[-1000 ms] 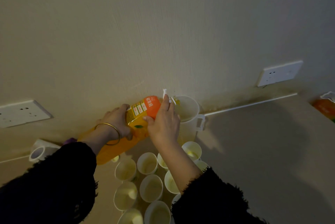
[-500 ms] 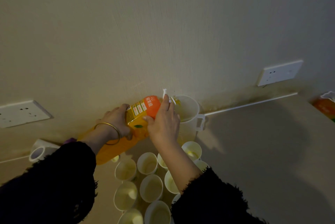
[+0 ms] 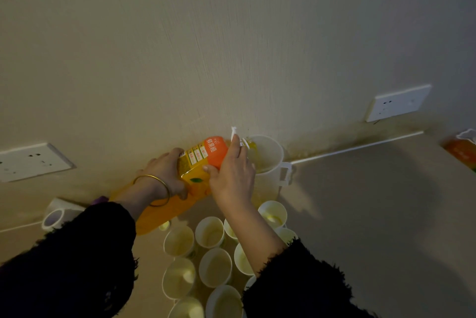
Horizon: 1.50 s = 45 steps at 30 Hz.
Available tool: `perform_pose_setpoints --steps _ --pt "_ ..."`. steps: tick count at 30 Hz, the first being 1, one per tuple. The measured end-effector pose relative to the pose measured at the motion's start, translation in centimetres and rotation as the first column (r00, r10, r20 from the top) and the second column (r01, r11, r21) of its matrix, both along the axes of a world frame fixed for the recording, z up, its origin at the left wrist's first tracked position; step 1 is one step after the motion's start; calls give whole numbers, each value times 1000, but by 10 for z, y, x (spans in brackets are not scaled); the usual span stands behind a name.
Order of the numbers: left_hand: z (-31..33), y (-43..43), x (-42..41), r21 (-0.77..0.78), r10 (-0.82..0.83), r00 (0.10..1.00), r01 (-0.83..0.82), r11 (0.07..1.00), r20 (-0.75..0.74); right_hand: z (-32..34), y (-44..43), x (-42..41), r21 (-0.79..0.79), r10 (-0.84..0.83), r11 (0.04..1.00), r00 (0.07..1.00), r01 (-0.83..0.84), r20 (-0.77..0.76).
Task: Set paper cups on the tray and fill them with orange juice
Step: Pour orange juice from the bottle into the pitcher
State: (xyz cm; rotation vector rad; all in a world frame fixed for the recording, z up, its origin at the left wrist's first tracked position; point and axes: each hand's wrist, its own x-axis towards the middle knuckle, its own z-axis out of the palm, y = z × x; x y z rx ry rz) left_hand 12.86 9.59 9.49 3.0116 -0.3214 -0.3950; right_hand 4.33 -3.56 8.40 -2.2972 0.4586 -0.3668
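1. A white plastic jug with a side handle (image 3: 268, 163) stands on the beige tabletop (image 3: 373, 214), close against the cream textured wall (image 3: 231, 34).
2. An orange plastic juice bottle (image 3: 157, 212) lies tilted to the jug's left, with its mouth over the jug's rim.
3. The left hand (image 3: 164, 173) grips the bottle's middle. The right hand (image 3: 231, 176) holds its neck end, just beside the jug.
4. The white paper cups (image 3: 215, 267) stand packed together in front of the jug, partly under the right forearm. Whether a tray lies beneath them cannot be told in this dim view.
5. A white cylindrical roll (image 3: 58, 216) lies on its side at the far left, by the wall.
6. One white rectangular wall socket (image 3: 31, 161) sits left of the bottle. Another (image 3: 398, 102) sits to the right of the jug and above it.
7. An orange packet (image 3: 461, 150) lies at the right edge, well apart from the jug.
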Motion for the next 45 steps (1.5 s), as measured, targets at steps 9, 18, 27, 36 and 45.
perform_pose_setpoints --steps 9,18,27,36,45 --pt "-1 3 -2 4 9 1000 -9 1000 1 -1 3 -2 -1 19 1000 1000 -19 -24" --pt "-2 1 -5 -36 15 1000 -15 999 -12 -1 2 0 -11 10 1000 1000 -10 -14" --pt "2 -2 -4 -31 11 1000 -11 999 -14 0 0 -1 1 -4 1000 1000 4 8" --pt "3 -3 -4 -44 2 1000 -3 999 -18 0 -2 -2 7 0 1000 1000 0 11" --pt "5 -4 -4 -24 6 1000 -6 1000 -13 1 -4 -3 -1 9 1000 1000 -9 2"
